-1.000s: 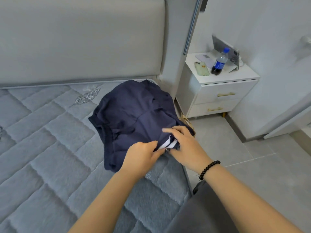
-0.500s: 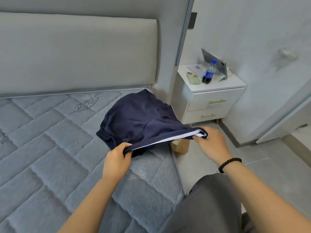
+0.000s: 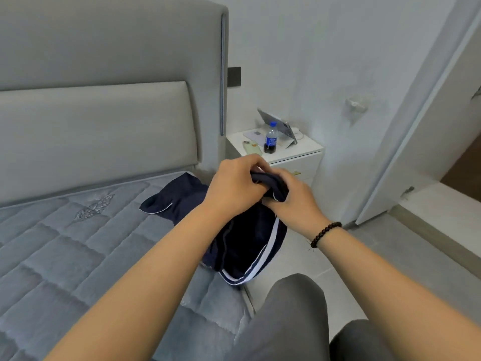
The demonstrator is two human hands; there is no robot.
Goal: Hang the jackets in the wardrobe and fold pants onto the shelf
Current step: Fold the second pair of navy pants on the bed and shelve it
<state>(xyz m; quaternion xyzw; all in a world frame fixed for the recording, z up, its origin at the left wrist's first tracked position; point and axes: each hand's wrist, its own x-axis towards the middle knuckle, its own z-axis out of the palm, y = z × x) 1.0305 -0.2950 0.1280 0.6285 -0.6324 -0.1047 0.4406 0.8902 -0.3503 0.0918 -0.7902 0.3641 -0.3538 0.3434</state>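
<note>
Above the one bed (image 3: 78, 251), two hands, left hand (image 3: 234, 185) and right hand (image 3: 291, 201), fingers curled, clutch one pair of navy pants (image 3: 250, 246).

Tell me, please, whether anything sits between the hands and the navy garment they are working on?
Nothing does: the left hand and right hand both already grip the navy garment directly at its bunched top edge.

Soft, even daylight fills the room — bright, cool-toned, no glare. Shadows are faint and diffuse, the deepest inside the folds of the dark shorts (image 3: 250, 246). Wide-angle distortion bends the door frame (image 3: 416, 121) and the headboard (image 3: 109, 74) — fine detail looks slightly smeared throughout.
</note>
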